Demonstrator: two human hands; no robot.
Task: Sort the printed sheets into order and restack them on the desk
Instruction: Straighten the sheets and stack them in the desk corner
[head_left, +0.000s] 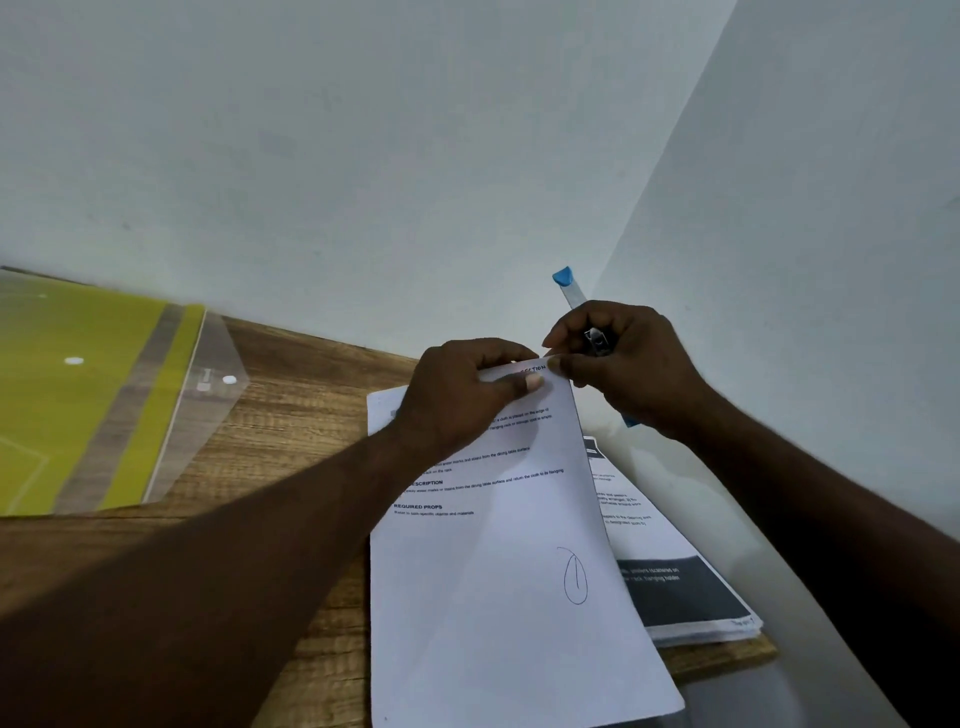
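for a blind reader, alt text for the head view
The left hand grips the top of a printed sheet with a circled 1 over a wooden desk; the right hand grips a blue-tipped clear tool beside it. A stack of printed sheets lies right, a yellow folder left.

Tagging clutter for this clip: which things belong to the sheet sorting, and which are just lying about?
Job: numbered sheet, pinched at its top by left hand and right hand; stack of printed sheets; desk.
Lying about: yellow folder; blue-tipped clear stick by the right hand.
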